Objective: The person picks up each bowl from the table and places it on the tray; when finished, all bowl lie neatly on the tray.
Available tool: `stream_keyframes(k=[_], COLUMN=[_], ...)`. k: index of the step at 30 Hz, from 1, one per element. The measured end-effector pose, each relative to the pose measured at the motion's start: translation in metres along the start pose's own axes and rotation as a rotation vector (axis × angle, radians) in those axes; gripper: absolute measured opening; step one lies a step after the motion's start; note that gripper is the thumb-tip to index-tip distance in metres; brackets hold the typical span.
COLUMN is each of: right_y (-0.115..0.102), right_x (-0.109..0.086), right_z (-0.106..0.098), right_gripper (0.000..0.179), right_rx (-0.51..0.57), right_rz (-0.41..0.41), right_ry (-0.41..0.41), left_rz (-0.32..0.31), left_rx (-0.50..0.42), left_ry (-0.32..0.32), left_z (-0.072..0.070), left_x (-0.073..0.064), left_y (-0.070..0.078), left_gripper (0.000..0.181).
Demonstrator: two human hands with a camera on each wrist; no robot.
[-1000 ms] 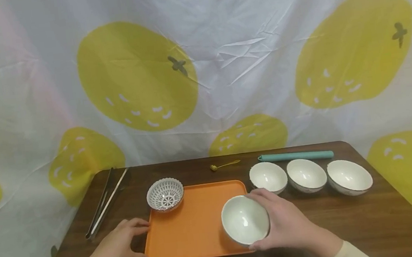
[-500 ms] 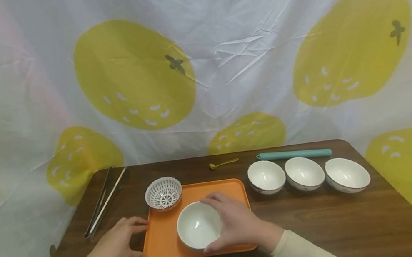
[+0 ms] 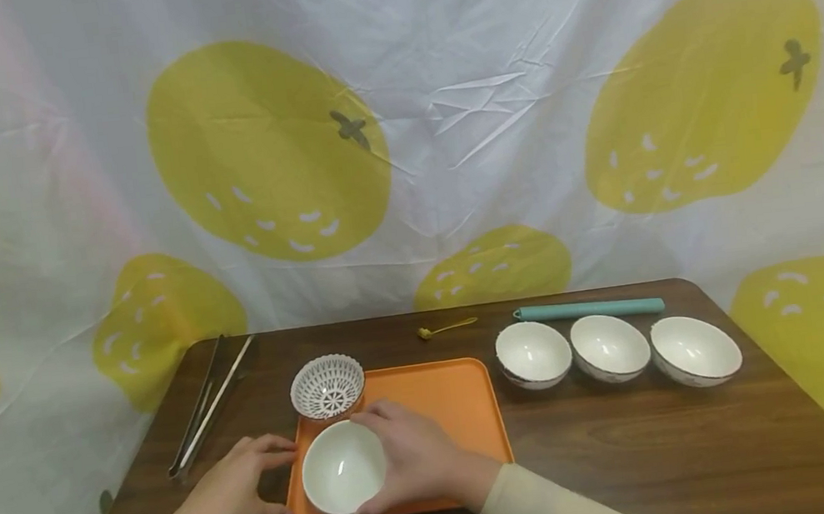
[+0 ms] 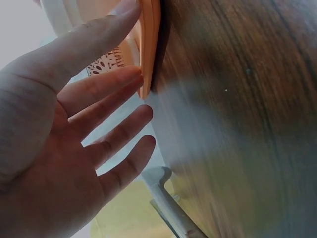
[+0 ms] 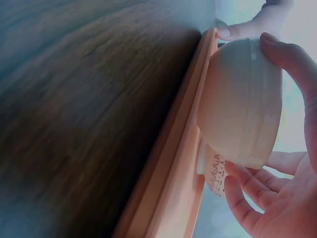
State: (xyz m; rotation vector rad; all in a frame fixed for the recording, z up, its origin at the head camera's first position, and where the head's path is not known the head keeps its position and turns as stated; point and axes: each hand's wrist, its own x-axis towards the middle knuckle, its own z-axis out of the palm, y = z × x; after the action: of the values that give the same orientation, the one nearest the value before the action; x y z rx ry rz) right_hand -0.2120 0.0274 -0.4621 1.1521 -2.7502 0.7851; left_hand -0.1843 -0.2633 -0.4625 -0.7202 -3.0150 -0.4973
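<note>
My right hand [image 3: 418, 456] grips a white bowl [image 3: 340, 474] by its rim, thumb on the near side and fingers on the far side. In the right wrist view this bowl [image 5: 237, 101] is upright at the tray's near left part; whether its base touches the tray is hard to tell. The orange tray [image 3: 457, 403] lies on the table. My left hand [image 3: 225, 490] is at the tray's left edge, thumb and fingertips touching it, fingers fairly straight in the left wrist view. Behind the held bowl, a black-and-white patterned bowl [image 3: 328, 387] sits in the tray's far left corner.
Three white bowls [image 3: 534, 355] stand in a row right of the tray, before a teal stick-shaped item [image 3: 589, 310]. A small yellow item with a thin stem [image 3: 447, 329] lies at the back. Dark tongs [image 3: 198, 413] and a pale stick [image 3: 218, 401] lie at left.
My right hand has carried the white bowl leftward across the tray, from its right side to its near left part. The left hand has stayed at the tray's left edge.
</note>
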Motion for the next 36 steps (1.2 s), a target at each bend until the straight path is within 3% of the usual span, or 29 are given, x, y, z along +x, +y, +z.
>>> stream_keyframes(k=[7,14,21,29,36], right_y=[-0.007,-0.007,-0.002,0.024,0.058], right_x=[0.008,0.010,0.005,-0.013,-0.036], right_z=[0.006,0.009,-0.002,-0.033,-0.053], right_gripper=[0.108,0.109,0.112,0.101,0.083], right_rx=[-0.025,-0.033,0.025,0.009,-0.058], right_rz=[-0.020,-0.018,-0.043,0.069,0.098], right_ry=[0.027,0.001,-0.022,-0.067,0.032], left_rz=[0.035,0.047,0.047,0.023,0.019], left_rx=[-0.010,-0.012,-0.028,-0.037,-0.034], left_ry=[0.035,0.051,0.046,0.020,0.016], left_z=[0.004,0.005,0.004,0.003,0.003], left_x=[-0.001,-0.001,-0.002,-0.001,-0.002], left_y=[-0.005,-0.006,-0.005,-0.005,-0.003], left_gripper=[0.068,0.068,0.069,0.070,0.070])
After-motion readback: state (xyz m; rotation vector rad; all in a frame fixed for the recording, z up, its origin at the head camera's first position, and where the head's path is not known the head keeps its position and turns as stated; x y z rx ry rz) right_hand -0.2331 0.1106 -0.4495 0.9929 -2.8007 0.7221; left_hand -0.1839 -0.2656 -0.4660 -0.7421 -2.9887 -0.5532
